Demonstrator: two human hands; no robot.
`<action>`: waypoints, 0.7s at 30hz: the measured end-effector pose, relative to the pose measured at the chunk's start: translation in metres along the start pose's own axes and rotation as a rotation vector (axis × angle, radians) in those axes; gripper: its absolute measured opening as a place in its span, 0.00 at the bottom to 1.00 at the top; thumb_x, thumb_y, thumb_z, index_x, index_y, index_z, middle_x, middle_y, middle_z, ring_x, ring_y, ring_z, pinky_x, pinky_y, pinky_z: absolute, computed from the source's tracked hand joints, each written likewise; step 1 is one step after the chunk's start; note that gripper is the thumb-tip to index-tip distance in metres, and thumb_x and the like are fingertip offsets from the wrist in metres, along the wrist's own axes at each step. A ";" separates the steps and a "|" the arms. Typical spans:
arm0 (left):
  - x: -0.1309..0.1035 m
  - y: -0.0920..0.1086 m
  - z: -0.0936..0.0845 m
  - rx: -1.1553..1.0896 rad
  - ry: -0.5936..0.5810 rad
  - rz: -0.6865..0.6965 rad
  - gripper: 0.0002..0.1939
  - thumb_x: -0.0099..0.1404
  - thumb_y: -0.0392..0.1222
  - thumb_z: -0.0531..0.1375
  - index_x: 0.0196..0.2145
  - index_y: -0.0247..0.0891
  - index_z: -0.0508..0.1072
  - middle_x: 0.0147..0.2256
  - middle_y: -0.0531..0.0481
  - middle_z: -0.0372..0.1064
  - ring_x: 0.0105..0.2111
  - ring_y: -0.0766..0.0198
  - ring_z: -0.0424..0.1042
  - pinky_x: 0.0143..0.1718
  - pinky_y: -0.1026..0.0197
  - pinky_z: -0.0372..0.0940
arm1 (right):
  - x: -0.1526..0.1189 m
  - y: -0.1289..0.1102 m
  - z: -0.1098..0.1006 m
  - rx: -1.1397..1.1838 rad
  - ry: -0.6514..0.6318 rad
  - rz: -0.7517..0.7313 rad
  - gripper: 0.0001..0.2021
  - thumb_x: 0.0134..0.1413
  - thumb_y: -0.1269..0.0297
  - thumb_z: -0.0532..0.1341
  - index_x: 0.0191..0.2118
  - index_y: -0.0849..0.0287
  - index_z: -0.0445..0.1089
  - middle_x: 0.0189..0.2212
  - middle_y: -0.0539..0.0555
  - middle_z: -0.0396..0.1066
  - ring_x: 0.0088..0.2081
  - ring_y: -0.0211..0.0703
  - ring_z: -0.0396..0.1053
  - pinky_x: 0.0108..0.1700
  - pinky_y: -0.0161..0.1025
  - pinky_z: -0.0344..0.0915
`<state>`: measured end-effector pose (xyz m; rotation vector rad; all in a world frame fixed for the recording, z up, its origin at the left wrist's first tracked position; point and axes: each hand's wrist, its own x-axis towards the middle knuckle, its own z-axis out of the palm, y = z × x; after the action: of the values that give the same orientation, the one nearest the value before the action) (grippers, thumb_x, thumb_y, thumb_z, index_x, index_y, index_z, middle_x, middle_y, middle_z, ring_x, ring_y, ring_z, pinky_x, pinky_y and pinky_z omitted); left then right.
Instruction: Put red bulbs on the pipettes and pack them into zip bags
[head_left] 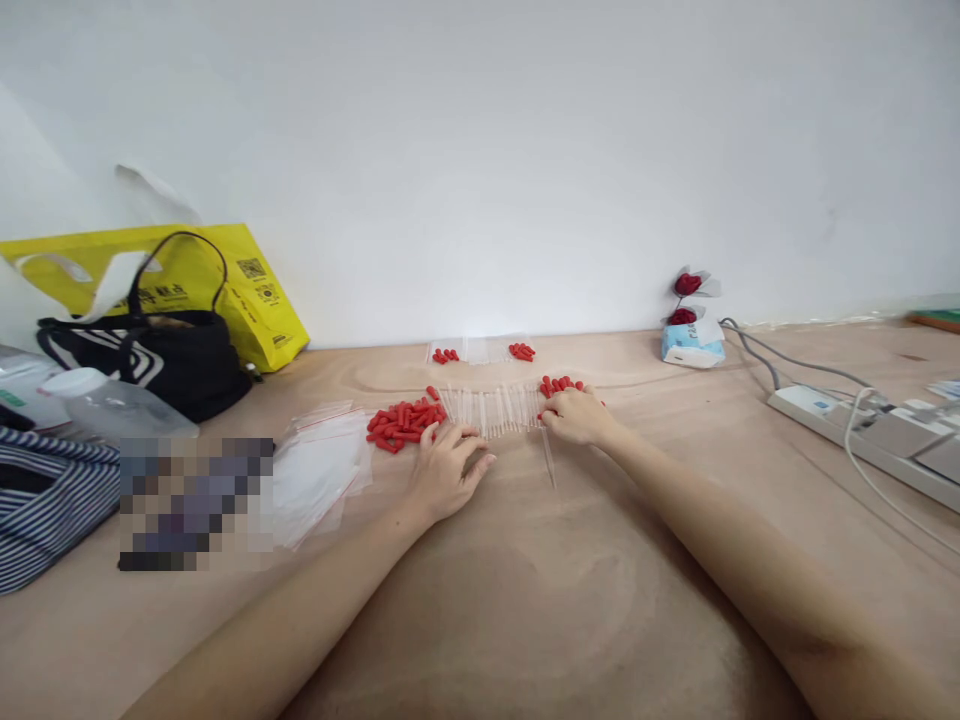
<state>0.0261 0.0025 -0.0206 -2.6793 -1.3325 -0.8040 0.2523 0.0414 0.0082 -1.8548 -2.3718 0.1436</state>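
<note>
Head view: wooden table against white wall; left fingers loosely spread; right fingers pinching clear tube.

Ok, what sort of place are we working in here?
Probably an improvised work surface in a home or small office: a wooden tabletop against a plain white wall, where a yellow carrier bag and a loaded power strip share space with small red cylinders.
</note>
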 end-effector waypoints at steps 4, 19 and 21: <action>-0.001 0.002 -0.001 -0.003 -0.015 0.018 0.10 0.62 0.45 0.51 0.35 0.42 0.69 0.39 0.50 0.67 0.42 0.61 0.64 0.52 0.45 0.43 | -0.006 0.001 -0.008 0.071 -0.075 0.003 0.13 0.48 0.67 0.49 0.23 0.62 0.70 0.27 0.57 0.71 0.31 0.43 0.66 0.32 0.35 0.55; 0.000 0.008 -0.006 -0.006 -0.050 0.030 0.16 0.57 0.54 0.55 0.36 0.41 0.70 0.34 0.49 0.70 0.39 0.58 0.65 0.51 0.44 0.42 | -0.012 -0.014 0.004 1.024 -0.569 -0.254 0.09 0.48 0.62 0.55 0.30 0.62 0.68 0.26 0.49 0.68 0.23 0.30 0.62 0.26 0.29 0.57; 0.002 0.007 -0.002 0.006 -0.044 0.014 0.14 0.57 0.51 0.55 0.36 0.42 0.70 0.34 0.50 0.70 0.38 0.58 0.66 0.51 0.44 0.42 | -0.008 -0.008 0.007 0.970 -0.406 -0.233 0.09 0.50 0.62 0.54 0.32 0.62 0.67 0.27 0.50 0.68 0.24 0.31 0.61 0.28 0.30 0.58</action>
<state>0.0319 -0.0009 -0.0163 -2.7145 -1.3213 -0.7424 0.2455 0.0314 0.0024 -1.1270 -2.0572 1.4462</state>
